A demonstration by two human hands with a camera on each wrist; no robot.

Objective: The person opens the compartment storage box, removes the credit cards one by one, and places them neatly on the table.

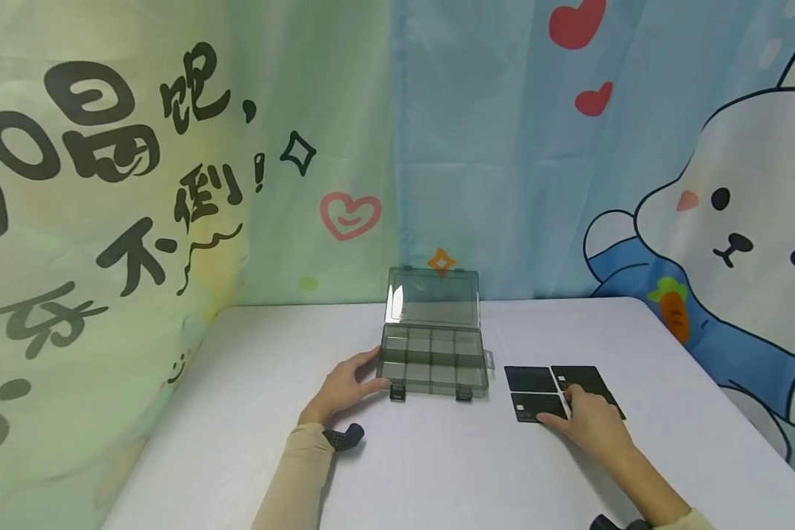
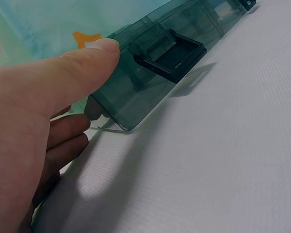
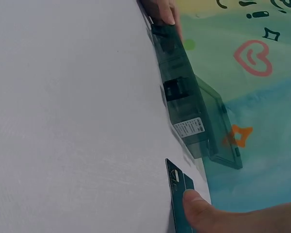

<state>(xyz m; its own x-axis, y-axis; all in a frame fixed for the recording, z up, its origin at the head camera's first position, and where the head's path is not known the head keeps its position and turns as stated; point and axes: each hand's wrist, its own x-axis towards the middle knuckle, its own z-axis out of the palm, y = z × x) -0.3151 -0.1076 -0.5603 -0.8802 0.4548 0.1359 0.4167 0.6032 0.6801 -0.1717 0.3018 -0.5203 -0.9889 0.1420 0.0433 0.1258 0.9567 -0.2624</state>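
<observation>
A translucent grey-green compartment box [image 1: 433,358] stands on the table, its lid [image 1: 433,297] raised at the back. Two black latches hang at its front, one latch [image 2: 170,56] large in the left wrist view. My left hand [image 1: 344,388] grips the box's left front corner, thumb on the front wall, fingers along the side. Several black cards lie right of the box. My right hand [image 1: 595,423] pinches the lower left card [image 1: 530,407] by its right end. An upper left card [image 1: 528,379] lies behind it. Black card surface [image 1: 586,378] to the right is partly covered by that hand.
A white cloth covers the table [image 1: 450,471]. Behind it hangs a printed curtain [image 1: 477,147] with a cartoon bear, hearts and writing. Black wrist devices [image 1: 346,437] sit on both wrists. A white label [image 3: 189,127] shows on the box in the right wrist view.
</observation>
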